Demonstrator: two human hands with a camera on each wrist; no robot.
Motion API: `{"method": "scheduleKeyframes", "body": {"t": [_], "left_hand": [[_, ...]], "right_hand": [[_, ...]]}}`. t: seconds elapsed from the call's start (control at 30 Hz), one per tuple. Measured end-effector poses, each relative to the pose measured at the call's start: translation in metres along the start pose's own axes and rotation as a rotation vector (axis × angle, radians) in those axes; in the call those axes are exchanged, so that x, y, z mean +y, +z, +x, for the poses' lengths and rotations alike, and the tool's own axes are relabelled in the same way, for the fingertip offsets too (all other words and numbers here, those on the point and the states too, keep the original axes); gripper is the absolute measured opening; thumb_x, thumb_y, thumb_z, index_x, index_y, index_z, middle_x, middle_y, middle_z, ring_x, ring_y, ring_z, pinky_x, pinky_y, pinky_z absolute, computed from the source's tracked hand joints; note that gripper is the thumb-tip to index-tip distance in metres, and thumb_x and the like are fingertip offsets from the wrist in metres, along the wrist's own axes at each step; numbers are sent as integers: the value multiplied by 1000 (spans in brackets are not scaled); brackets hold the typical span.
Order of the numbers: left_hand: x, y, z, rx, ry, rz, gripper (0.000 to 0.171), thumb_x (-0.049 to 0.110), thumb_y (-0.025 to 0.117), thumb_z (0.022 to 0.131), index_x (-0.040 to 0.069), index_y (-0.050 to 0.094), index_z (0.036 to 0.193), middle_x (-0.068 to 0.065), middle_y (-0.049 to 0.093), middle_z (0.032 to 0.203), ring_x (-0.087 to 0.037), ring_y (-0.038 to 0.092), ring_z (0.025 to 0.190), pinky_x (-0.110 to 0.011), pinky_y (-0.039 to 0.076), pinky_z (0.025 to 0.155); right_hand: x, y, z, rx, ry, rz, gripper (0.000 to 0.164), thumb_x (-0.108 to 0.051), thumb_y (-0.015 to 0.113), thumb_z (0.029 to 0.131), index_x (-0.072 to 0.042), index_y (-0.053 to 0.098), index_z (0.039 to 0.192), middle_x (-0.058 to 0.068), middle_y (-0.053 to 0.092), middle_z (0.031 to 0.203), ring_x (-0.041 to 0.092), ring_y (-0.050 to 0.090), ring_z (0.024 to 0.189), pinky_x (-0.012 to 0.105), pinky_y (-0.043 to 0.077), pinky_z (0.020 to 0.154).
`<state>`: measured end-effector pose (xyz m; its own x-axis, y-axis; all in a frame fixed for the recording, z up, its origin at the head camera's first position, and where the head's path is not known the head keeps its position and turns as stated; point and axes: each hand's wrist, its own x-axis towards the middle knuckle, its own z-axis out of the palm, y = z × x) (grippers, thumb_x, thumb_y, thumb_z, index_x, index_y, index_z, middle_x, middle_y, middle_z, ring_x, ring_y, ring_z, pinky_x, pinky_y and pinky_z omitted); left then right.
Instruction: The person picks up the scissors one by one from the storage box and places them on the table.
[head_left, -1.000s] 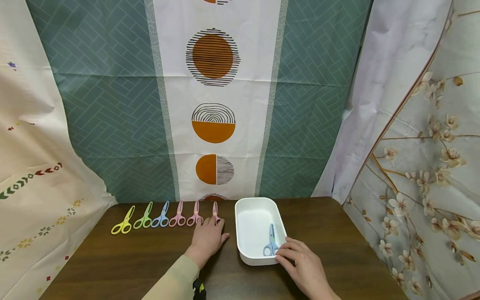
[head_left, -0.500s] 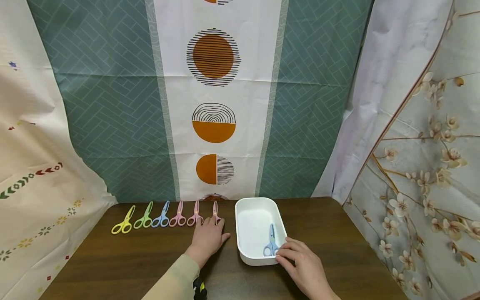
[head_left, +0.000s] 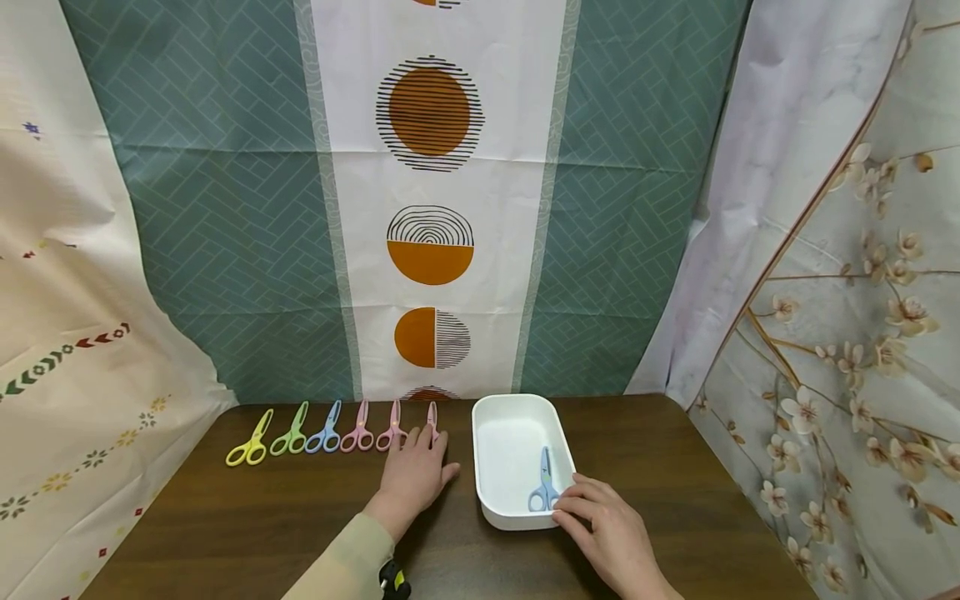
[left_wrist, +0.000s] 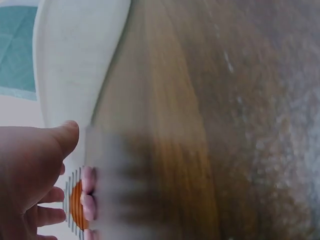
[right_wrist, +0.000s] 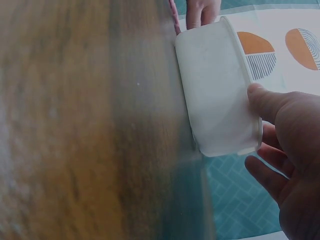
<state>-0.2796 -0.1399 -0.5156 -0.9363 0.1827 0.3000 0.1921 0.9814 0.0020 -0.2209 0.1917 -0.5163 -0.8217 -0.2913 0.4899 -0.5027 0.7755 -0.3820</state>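
My left hand (head_left: 412,477) lies palm down on the table, its fingers extended over the handles of the rightmost pink scissors (head_left: 432,411). Those handles are mostly hidden beneath the fingers in the head view. Pink scissors handles (left_wrist: 89,195) show beyond the fingertips in the left wrist view. To the right stands a white plastic bin (head_left: 502,450) with blue scissors (head_left: 545,479) inside, handles toward me. My right hand (head_left: 611,533) holds the bin's near right corner, with thumb and fingers at the rim. The right wrist view shows the thumb (right_wrist: 267,102) against the bin.
Left of my left hand, a row of scissors lies along the table's back: yellow (head_left: 251,442), green (head_left: 292,431), blue (head_left: 325,433), pink (head_left: 358,429) and another pink pair (head_left: 392,427). Patterned curtains (head_left: 247,250) hang behind the brown table (head_left: 300,517) and at both sides.
My left hand has slid slightly forward over the rightmost pink scissors. My right hand, the bin and the other scissors stay where they were.
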Motion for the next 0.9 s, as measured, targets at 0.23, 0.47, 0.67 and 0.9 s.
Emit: {"method": "scheduleKeyframes", "body": {"t": [0.23,0.47,0.67,0.9], "left_hand": [[6,-14,-3,21,12,-18,62,51,70,106,6,66,149,-23,58,158,-44,57,144,-70,39,119],[23,-34,-4,84,79,-38,62,50,72,106,5,66,149,-23,62,154,-45,58,144,-69,40,119],[43,-43,-4,115,142,-14,62,51,71,106,8,66,150,-20,63,153,-43,59,143,-66,40,121],[64,-46,-5,122,200,59,60,56,67,107,15,68,150,-14,64,153,-36,60,142,-62,45,118]], "right_hand": [[2,0,-1,11,-9,-1,13,-28,95,89,-34,84,93,-18,78,112,14,65,136,47,59,104],[1,-1,0,-6,22,-1,13,-30,95,89,-36,84,94,-18,78,113,12,64,136,47,58,105],[0,-1,0,13,3,1,13,-29,95,88,-34,85,93,-19,77,112,13,65,136,47,59,103],[0,0,-1,18,-11,-2,12,-29,95,88,-33,85,93,-19,77,112,14,65,135,47,59,103]]}}
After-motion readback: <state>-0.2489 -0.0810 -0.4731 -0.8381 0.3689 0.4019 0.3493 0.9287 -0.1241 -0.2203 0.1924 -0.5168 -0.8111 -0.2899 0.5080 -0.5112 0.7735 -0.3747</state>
